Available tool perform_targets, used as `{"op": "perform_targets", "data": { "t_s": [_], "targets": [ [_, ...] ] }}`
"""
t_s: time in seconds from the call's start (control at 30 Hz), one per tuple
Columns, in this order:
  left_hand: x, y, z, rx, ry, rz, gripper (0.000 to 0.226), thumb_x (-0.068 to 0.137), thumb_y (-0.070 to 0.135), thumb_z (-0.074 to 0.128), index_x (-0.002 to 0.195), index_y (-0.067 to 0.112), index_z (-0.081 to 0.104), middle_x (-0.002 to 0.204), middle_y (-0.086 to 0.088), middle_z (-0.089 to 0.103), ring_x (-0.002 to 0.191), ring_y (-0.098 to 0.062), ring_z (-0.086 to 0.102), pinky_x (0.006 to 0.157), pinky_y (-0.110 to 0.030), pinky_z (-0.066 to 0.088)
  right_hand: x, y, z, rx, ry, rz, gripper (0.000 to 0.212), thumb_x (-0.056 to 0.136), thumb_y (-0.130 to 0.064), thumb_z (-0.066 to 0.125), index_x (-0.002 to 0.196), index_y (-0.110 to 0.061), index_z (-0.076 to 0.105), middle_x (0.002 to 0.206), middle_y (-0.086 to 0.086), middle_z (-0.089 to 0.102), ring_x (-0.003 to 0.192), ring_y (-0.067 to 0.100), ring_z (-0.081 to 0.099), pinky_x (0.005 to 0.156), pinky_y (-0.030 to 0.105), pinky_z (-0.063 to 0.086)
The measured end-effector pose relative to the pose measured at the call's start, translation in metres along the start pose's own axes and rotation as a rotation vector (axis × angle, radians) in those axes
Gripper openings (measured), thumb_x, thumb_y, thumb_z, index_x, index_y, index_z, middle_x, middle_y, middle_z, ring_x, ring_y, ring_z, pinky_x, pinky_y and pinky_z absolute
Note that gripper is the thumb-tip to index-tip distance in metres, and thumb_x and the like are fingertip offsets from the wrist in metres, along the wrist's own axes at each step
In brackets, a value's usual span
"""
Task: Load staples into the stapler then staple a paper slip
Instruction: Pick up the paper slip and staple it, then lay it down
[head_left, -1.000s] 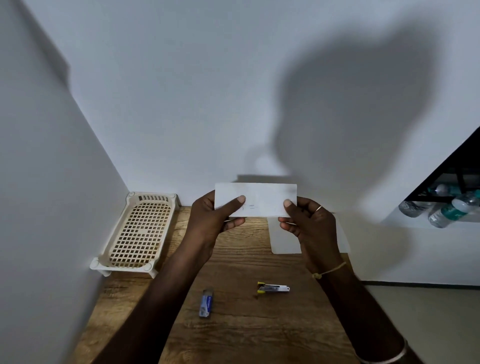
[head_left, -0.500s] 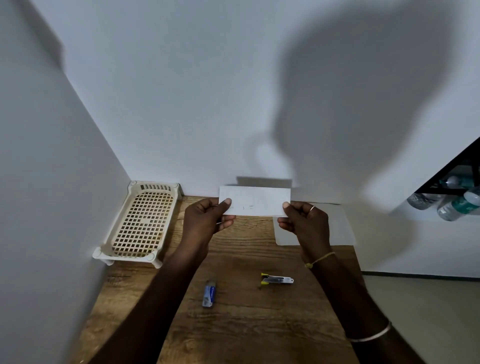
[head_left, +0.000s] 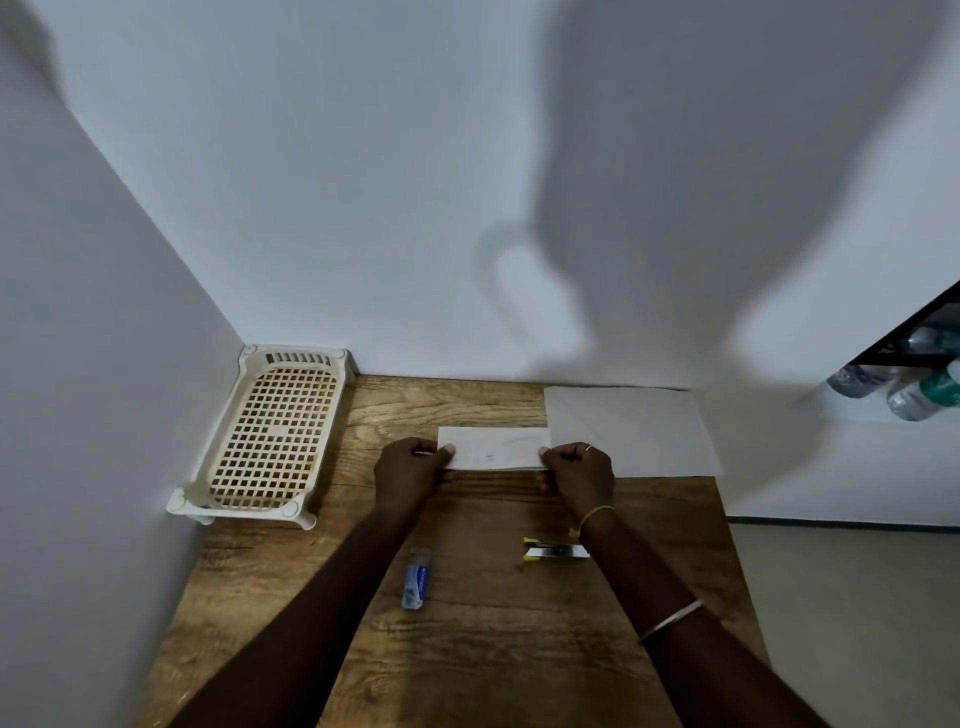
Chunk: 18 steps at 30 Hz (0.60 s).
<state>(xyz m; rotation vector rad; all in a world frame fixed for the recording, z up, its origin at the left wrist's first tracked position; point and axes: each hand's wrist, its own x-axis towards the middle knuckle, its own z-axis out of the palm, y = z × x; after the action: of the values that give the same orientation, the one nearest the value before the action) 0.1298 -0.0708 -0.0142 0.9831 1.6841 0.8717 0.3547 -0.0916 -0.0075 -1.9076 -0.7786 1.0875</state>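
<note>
A white paper slip (head_left: 493, 449) is held flat, low over the wooden table (head_left: 467, 649), near the back. My left hand (head_left: 410, 475) pinches its left end and my right hand (head_left: 579, 475) pinches its right end. A small silver stapler with yellow ends (head_left: 553, 551) lies on the table by my right wrist, partly hidden by the forearm. A small blue staple box (head_left: 417, 579) lies closer to me, beside my left forearm.
A cream plastic lattice tray (head_left: 270, 441) stands in the back left corner against the walls. A larger white sheet (head_left: 634, 431) lies at the back right. Water bottles (head_left: 904, 389) lie on a shelf beyond the table's right edge.
Both hands have lowered the paper slip from chest height down toward the table and away from me. The stapler and staple box have not moved.
</note>
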Motion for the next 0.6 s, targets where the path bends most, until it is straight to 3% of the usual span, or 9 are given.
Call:
{"op": "perform_targets", "data": {
  "t_s": [0.13,0.2,0.3,0.37,0.47,0.6],
  "targets": [
    [0.008,-0.013,0.006,0.152,0.038,0.039,0.014,0.085,0.027,0.083,0.086,0.021,0.071,0.076,0.0,0.077,0.056,-0.008,0.074,0.06,-0.028,0.062,0.006,0.012,0.009,-0.081,0.019,0.021,0.012,0.087,-0.021,0.076,0.08,-0.016,0.067,0.063,0.004,0.072,0.047,0.007,0.067,0.054,0.016,0.048],
    [0.009,-0.018,0.009,0.182,0.054,0.048,0.015,0.086,0.024,0.082,0.085,0.019,0.068,0.074,-0.002,0.076,0.052,-0.007,0.072,0.05,-0.021,0.058,0.01,0.016,0.013,-0.121,0.027,0.029,0.013,0.086,-0.02,0.076,0.079,-0.017,0.066,0.061,0.002,0.071,0.047,0.007,0.067,0.052,0.015,0.048],
    [0.012,-0.026,0.013,0.19,0.062,0.048,0.017,0.087,0.02,0.081,0.086,0.019,0.065,0.077,-0.004,0.075,0.051,-0.009,0.072,0.045,-0.022,0.057,0.017,0.023,0.018,-0.2,0.018,0.029,0.013,0.085,-0.023,0.076,0.08,-0.016,0.067,0.069,0.006,0.074,0.067,0.019,0.073,0.076,0.034,0.06],
    [0.014,-0.031,0.014,0.213,0.067,0.045,0.017,0.087,0.021,0.081,0.09,0.018,0.065,0.08,-0.006,0.076,0.051,-0.013,0.072,0.051,-0.031,0.061,0.019,0.027,0.021,-0.227,0.01,0.028,0.014,0.085,-0.024,0.076,0.08,-0.015,0.068,0.072,0.008,0.074,0.073,0.025,0.073,0.083,0.042,0.06],
    [0.018,-0.036,0.017,0.277,0.073,0.037,0.022,0.086,0.025,0.082,0.099,0.015,0.067,0.089,-0.009,0.077,0.065,-0.022,0.075,0.07,-0.042,0.064,0.021,0.031,0.025,-0.278,0.013,0.018,0.016,0.085,-0.025,0.075,0.078,-0.014,0.067,0.078,0.009,0.075,0.078,0.028,0.073,0.085,0.043,0.059],
    [0.021,-0.04,0.019,0.395,0.101,0.093,0.028,0.085,0.03,0.082,0.105,0.018,0.068,0.098,-0.003,0.076,0.074,-0.01,0.068,0.068,-0.025,0.053,0.023,0.033,0.028,-0.368,0.04,-0.03,0.018,0.083,-0.027,0.075,0.077,-0.013,0.066,0.084,0.007,0.073,0.084,0.027,0.07,0.084,0.03,0.053]
  ]
}}
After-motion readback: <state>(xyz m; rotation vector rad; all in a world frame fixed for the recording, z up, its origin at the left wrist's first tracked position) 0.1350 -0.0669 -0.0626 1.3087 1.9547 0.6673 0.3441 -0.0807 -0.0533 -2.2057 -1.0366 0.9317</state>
